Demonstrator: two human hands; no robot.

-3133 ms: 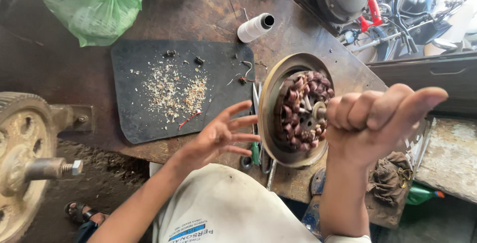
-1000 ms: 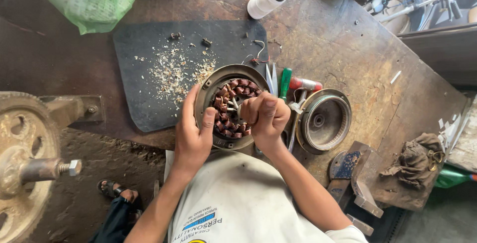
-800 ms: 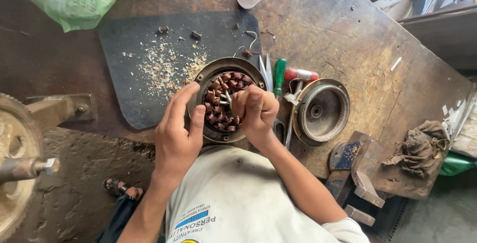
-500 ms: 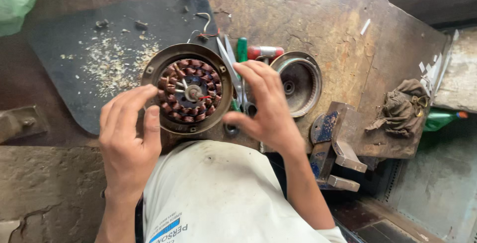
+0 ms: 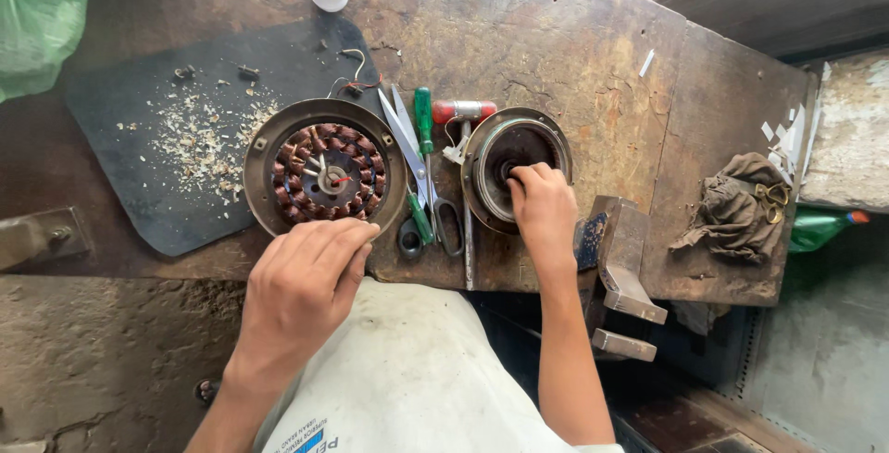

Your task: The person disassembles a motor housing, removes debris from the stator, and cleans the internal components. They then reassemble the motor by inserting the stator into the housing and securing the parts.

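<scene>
Seen from above, the left hand (image 5: pixel 301 282) rests with fingers together and lightly curled, fingertips touching the near rim of a round motor housing (image 5: pixel 324 169) filled with copper windings; it grips nothing. The right hand (image 5: pixel 544 212) has bent fingers reaching into an empty round metal cover (image 5: pixel 512 144), fingertips on its inner edge. Between the two hands lie scissors (image 5: pixel 419 170) and a green-handled screwdriver (image 5: pixel 423 133) on the worn workbench (image 5: pixel 602 73).

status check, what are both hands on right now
Left hand on near rim of wound stator plate, fingers curled. Right hand reaching into empty round motor cover. Scissors and green screwdriver between them.
</scene>
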